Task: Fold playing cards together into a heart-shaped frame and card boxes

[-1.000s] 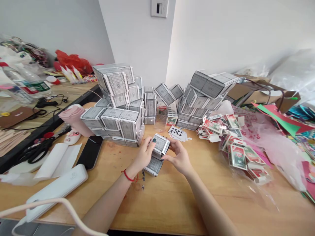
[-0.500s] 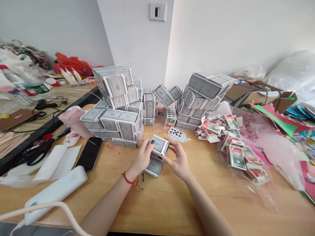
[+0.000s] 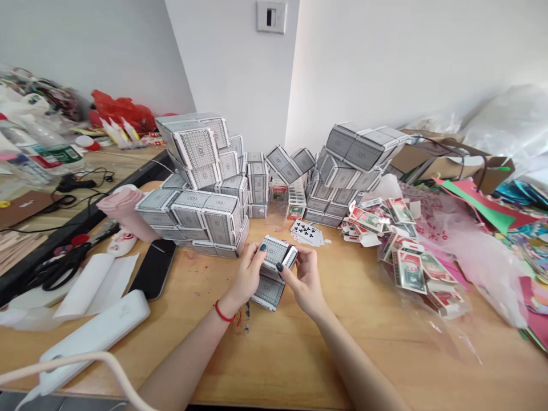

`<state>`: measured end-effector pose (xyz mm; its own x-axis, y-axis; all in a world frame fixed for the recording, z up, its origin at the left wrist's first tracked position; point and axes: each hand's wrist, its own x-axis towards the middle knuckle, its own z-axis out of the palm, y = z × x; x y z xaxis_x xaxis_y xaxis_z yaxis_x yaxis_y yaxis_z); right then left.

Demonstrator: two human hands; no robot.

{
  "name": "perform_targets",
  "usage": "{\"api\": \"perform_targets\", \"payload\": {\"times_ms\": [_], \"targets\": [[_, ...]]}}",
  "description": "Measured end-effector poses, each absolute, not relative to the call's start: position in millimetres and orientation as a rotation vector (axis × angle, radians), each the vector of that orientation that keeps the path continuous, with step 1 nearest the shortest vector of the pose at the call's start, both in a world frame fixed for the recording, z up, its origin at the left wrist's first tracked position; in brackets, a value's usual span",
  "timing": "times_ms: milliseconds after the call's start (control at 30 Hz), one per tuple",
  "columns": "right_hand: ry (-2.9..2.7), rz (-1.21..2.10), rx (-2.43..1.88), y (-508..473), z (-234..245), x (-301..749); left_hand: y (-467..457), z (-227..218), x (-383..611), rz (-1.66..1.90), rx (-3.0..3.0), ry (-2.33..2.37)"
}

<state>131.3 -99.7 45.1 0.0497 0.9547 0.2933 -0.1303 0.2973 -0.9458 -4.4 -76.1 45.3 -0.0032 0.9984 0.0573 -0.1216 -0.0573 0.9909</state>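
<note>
A small box made of folded playing cards (image 3: 274,252), grey-patterned backs outward, is between my hands near the middle of the table. My left hand (image 3: 248,277) grips its left side, thumb on top. My right hand (image 3: 307,279) pinches the right end, its thumb at the white edge of a card that stands slightly apart from the box. The right fingers behind the box are partly hidden. Just below and in front, a second card box (image 3: 268,292) rests on the table. Loose playing cards (image 3: 307,231) lie face up beyond my hands.
Stacked card boxes stand as a left pile (image 3: 205,214) and a right pile (image 3: 342,182). Opened red-and-green card packets (image 3: 409,271) lie on the right. A black phone (image 3: 153,268), scissors (image 3: 64,268) and a white hot-glue-gun-like device (image 3: 98,331) are on the left.
My right hand has closed in on the box's right end, its thumb moving up onto the end card. That card now leans away from the box. My left hand keeps its grip.
</note>
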Motion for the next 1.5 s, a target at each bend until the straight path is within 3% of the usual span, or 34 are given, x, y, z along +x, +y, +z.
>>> {"api": "perform_targets", "payload": {"times_ms": [1500], "targets": [[-1.016,0.762,-1.273,-95.9,52.7,111.8,-81.7,47.5,3.5,1.209,1.173,1.011]]}}
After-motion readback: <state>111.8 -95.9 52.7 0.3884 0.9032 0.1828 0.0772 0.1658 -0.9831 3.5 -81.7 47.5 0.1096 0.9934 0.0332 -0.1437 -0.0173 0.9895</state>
